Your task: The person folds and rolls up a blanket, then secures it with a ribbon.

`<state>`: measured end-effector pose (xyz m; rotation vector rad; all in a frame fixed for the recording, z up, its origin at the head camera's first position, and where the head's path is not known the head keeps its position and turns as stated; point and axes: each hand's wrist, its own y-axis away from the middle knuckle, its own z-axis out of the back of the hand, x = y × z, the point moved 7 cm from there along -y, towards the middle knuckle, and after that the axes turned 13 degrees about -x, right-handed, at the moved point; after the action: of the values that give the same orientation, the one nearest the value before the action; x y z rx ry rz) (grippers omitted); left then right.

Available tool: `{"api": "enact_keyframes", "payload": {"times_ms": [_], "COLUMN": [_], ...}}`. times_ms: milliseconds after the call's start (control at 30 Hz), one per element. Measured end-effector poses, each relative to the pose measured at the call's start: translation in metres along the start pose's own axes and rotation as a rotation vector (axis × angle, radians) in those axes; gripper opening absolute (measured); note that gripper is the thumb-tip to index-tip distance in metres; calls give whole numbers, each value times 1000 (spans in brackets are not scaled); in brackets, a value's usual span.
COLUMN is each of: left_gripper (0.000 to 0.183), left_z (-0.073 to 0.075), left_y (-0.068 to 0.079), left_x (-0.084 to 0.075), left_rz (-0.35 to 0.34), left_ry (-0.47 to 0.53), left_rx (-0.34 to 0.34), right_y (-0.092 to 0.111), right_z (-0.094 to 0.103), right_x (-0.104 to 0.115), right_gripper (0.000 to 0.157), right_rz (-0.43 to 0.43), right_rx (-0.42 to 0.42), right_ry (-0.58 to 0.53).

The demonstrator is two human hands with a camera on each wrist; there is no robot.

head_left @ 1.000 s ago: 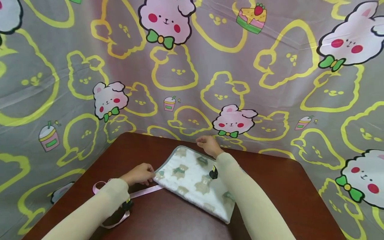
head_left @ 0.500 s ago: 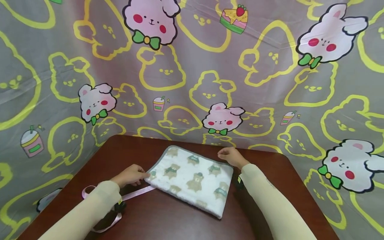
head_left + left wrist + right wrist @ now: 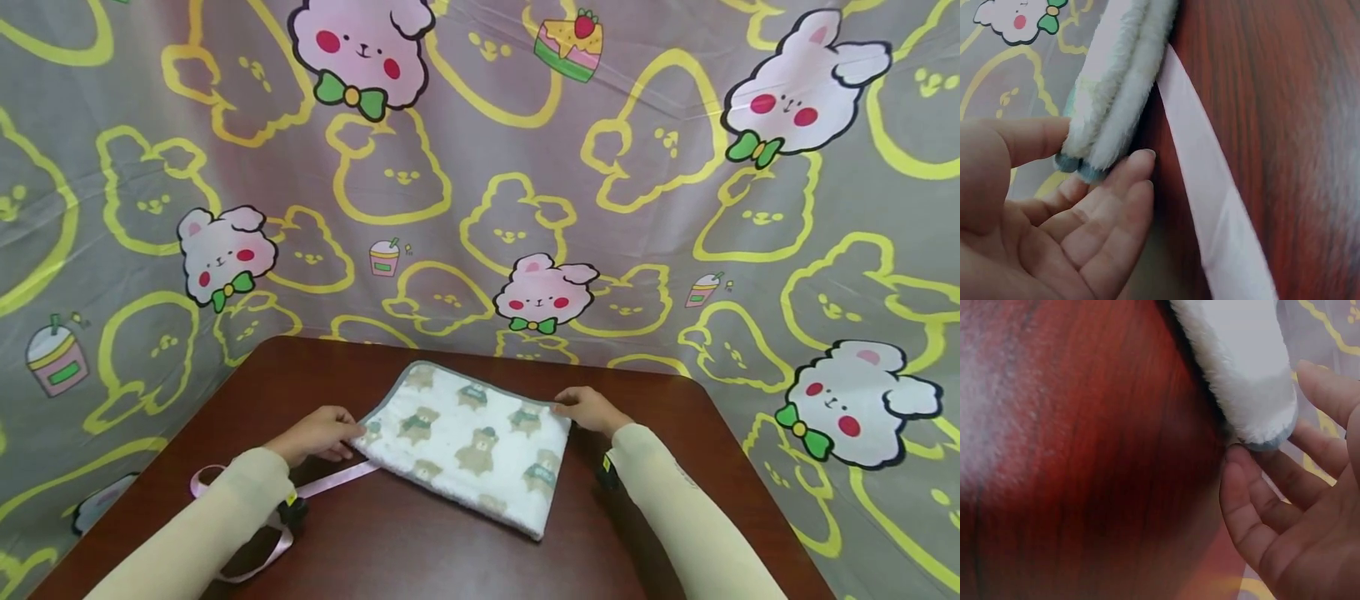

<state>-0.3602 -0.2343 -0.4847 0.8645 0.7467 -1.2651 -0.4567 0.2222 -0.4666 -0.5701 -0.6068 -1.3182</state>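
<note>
A folded plush blanket [image 3: 465, 450], white with printed bears and a grey edging, lies at an angle on the table. At its left corner my left hand [image 3: 318, 435] pinches the folded layers, thumb on top and fingers underneath; the left wrist view shows the doubled fluffy edge [image 3: 1116, 94]. My right hand [image 3: 592, 410] is at the far right corner. In the right wrist view, its fingertips [image 3: 1235, 456] reach under the blanket's rounded corner [image 3: 1260, 419] while the thumb stands apart above. A pink ribbon [image 3: 337, 481] runs from under the blanket towards the left.
The dark red-brown table [image 3: 420, 558] has rounded far corners. A patterned curtain [image 3: 427, 192] with rabbit heads hangs behind and at both sides. The ribbon's loose loops [image 3: 262, 571] lie around and beneath my left forearm.
My right hand has moved right and nearer, from above the blanket's far edge to its right corner. The left hand stays at the left corner. The head view has turned slightly right.
</note>
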Motion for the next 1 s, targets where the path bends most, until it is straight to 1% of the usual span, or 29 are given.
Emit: {"api": "enact_keyframes", "payload": {"times_ms": [100, 233, 333, 400, 500, 567, 733, 867, 1000], "left_gripper": [37, 42, 45, 45, 43, 41, 38, 37, 35], "left_z": [-3, -5, -7, -8, -10, -12, -13, -14, -17], "left_y": [-3, -5, -7, -8, -11, -13, -20, -29, -39], "left_x": [3, 8, 9, 10, 10, 9, 2, -2, -2], "left_rz": [27, 73, 86, 86, 88, 84, 73, 77, 80], "left_ry": [98, 214, 275, 299, 307, 294, 269, 261, 251], "left_rx": [13, 22, 16, 8, -5, -15, -36, -52, -73], "right_y": [1, 0, -1, -1, 0, 2, 7, 12, 19], "right_z": [-4, -7, -6, -5, -3, -1, 6, 9, 10], "right_x": [-4, -6, -9, -13, -18, -22, -28, -28, -31], "right_gripper": [34, 27, 23, 21, 20, 18, 15, 21, 31], "right_rz": [-17, -31, -54, -73, -95, -115, -136, -140, -145], "right_rx": [7, -8, -41, -62, -80, -87, -103, -80, -37], "right_ry": [-30, -83, -117, -138, -172, -199, -258, -290, -304]}}
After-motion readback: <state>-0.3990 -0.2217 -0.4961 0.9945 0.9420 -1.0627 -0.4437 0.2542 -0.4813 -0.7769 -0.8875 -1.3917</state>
